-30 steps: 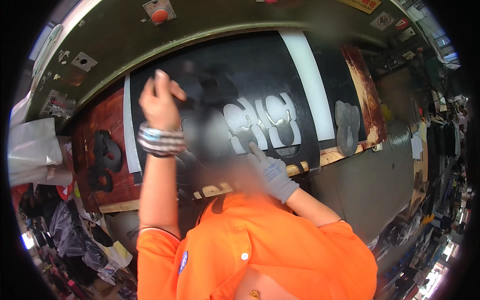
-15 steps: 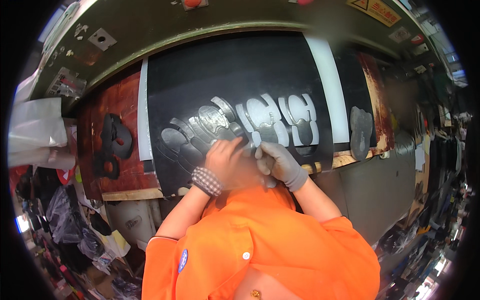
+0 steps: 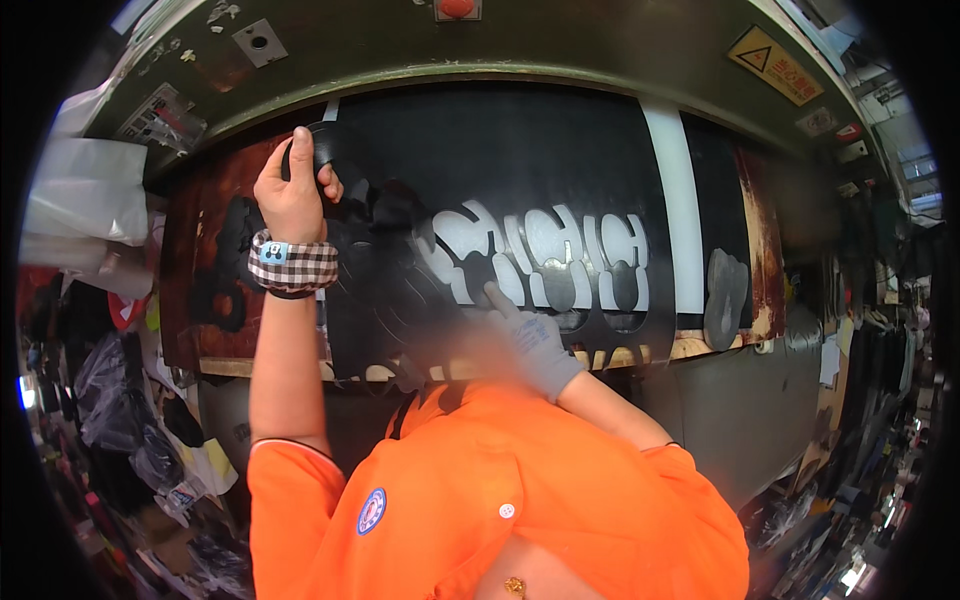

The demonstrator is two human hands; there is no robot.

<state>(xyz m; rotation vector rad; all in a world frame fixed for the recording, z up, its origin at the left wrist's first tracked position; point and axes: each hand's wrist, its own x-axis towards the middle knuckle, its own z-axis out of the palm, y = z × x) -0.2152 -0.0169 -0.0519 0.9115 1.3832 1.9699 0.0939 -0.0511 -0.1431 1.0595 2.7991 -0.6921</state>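
Observation:
A black sheet (image 3: 480, 140) lies across the bench with a row of shoe-sole-shaped cuts; white shows through the right-hand openings (image 3: 545, 235). My bare left hand (image 3: 295, 190), with a checked band at the wrist, is raised at the sheet's far left. It is closed on a flexible black cut piece (image 3: 338, 148), thumb up, and more dark material hangs to its right. My right hand (image 3: 535, 345), in a grey glove, rests at the sheet's near edge. Its index finger stretches out beside a cut-out; the other fingers are partly blurred.
Dark sole-shaped pieces (image 3: 235, 260) lie on the worn red board at left. A grey sole (image 3: 724, 298) lies at the right edge. A green machine beam (image 3: 360, 50) with a red button (image 3: 457, 9) spans the far side. Clear plastic (image 3: 90, 200) hangs at left.
My left hand has moved up and left from the middle of the sheet, lifting a black cut piece. White now shows in the opening left of the others. My right hand's index finger has straightened.

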